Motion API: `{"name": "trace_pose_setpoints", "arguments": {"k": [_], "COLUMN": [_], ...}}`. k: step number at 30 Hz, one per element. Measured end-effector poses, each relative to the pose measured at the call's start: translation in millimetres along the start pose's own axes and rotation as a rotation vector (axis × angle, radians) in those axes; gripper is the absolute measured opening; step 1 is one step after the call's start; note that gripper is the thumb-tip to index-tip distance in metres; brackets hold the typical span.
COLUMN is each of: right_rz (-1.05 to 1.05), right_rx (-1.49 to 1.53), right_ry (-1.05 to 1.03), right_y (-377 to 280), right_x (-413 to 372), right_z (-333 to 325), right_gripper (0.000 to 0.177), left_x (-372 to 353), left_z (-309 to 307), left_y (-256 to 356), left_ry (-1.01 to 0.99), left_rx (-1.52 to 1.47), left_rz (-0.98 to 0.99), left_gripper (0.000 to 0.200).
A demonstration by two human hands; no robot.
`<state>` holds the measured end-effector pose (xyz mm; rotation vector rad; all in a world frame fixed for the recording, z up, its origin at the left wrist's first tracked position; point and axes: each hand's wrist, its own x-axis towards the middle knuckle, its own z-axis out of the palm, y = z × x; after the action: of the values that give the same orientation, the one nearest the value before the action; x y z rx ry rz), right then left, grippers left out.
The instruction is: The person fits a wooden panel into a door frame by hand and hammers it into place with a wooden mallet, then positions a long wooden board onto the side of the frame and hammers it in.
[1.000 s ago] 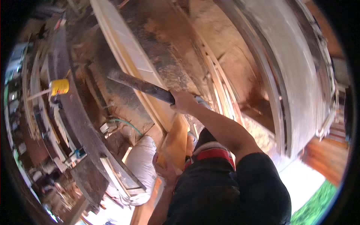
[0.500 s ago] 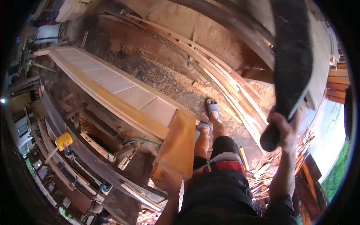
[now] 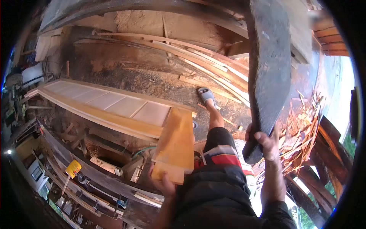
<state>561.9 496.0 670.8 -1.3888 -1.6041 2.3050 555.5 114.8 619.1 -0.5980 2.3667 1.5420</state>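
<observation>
My left hand (image 3: 164,184) grips the near end of a long panelled wooden frame (image 3: 173,141), its fingers around the lower edge near my waist. The frame has pale panels and runs off to the far left. My right hand (image 3: 267,143) is wrapped round the narrow lower end of a large dark board (image 3: 268,65). This board stands up to the top of the view and is apart from the frame. My thumb shows on its near face.
Long thin wood strips (image 3: 213,65) lie on the dusty floor ahead. Wood scraps (image 3: 301,133) are piled at the right. A workbench (image 3: 95,166) with a yellow container (image 3: 73,168) runs along the left. A large beam (image 3: 152,5) crosses the top.
The view has turned to the right. The dark board and my right hand sit further left in view. My left hand still holds the frame's end, and one foot is now largely hidden.
</observation>
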Motion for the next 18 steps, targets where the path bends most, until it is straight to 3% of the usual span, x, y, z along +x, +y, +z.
{"name": "trace_pose_setpoints", "arguments": {"k": [3,7,9,13,17,18], "right_rz": [0.006,-0.022,-0.056,-0.393,-0.599,-0.529], "right_rx": [-0.042,-0.107,-0.3,-1.011,-1.285,-1.246], "right_ry": [0.074,0.15,0.153,0.358,0.498,0.492], "right_y": [8,-46,-85,-163,-172,-173], "right_x": [-36,-21,10,84,142,142], "right_z": [-20,-51,-69,-88,-104,-100], "right_gripper": [0.054,0.061,0.057,0.052,0.051,0.05], "left_x": [4,5,6,6,13,13], "left_z": [-20,-24,-24,-19,-27,-22], "left_y": [-9,-14,-22,-17,-41,-30], "left_ry": [-0.111,-0.11,-0.091,-0.051,-0.076,-0.07], "left_rx": [0.005,0.088,0.038,-0.025,-0.022,0.0], "left_rz": [0.012,0.084,0.028,-0.068,-0.028,-0.033], "left_gripper": [0.051,0.05,0.048,0.044,0.043,0.043]}}
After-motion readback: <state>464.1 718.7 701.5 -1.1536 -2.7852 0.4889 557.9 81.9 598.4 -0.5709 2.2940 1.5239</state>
